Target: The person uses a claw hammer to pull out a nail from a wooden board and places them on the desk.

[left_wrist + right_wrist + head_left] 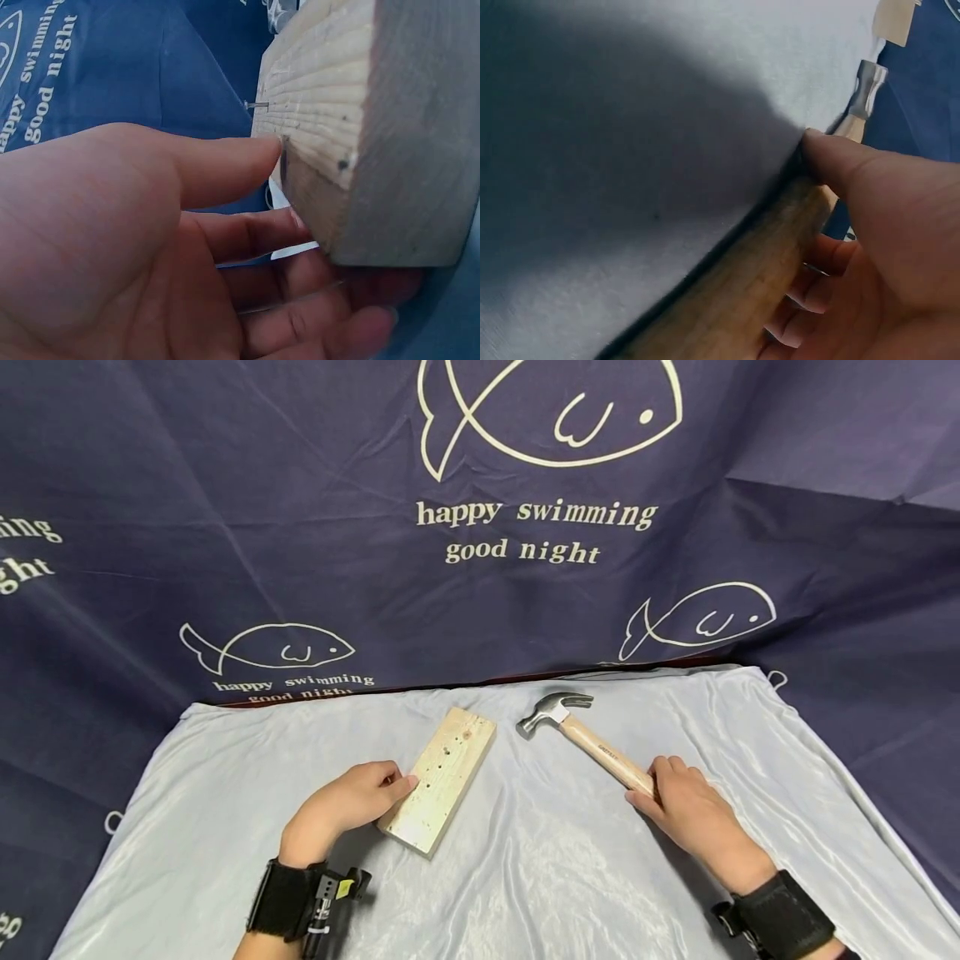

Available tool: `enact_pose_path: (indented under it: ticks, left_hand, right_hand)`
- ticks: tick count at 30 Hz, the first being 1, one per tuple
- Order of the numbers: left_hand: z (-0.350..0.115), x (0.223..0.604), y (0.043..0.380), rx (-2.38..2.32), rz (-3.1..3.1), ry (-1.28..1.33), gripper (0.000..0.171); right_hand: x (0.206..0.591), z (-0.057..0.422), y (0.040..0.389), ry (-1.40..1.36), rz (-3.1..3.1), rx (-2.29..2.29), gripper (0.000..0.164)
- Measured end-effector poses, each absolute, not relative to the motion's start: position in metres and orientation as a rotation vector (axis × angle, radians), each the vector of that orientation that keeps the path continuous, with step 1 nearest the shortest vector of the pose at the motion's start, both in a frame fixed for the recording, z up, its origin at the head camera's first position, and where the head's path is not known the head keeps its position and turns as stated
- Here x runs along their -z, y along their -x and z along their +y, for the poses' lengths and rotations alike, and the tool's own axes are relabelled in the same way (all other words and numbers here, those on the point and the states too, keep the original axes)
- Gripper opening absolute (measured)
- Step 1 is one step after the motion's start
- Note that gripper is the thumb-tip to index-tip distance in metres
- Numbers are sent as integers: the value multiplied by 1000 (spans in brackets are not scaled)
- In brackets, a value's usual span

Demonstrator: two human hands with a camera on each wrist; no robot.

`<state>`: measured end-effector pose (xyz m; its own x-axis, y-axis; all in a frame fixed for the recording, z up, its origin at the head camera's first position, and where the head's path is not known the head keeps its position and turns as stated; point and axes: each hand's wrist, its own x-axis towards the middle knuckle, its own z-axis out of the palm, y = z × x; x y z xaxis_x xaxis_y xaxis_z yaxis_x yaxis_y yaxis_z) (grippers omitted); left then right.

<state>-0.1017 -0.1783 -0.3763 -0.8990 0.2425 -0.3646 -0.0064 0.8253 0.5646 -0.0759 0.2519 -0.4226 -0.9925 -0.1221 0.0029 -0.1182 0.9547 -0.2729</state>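
The left hand [358, 795] reaches forward and inward, gripping the nearer side of a wooden block [440, 782], its thumb on the top face and other fingers bent along the lower edge. Beyond that thumb, a nail [256, 105] sticks out of the block. The right hand [690, 806] curls round the handle of a hammer [600, 751], whose head lies ahead of it, angled inward.
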Motion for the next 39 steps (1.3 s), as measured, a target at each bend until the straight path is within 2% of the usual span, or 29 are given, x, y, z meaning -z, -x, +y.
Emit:
enact_pose_path:
  ticks: [9,18,24,39]
  left_hand:
    - [-177,377,100,-799,2620,-233,30]
    - [-175,375,101,-772,2661,-254,26]
    - [-173,373,102,-796,2702,-282,20]
    - [-162,367,106,-804,2795,-319,19]
  right_hand:
    - [428,252,70,156,3157,453,42]
    - [428,249,66,272,3216,467,42]
    - [414,235,61,369,3262,474,41]
    - [383,200,49,604,3310,494,35]
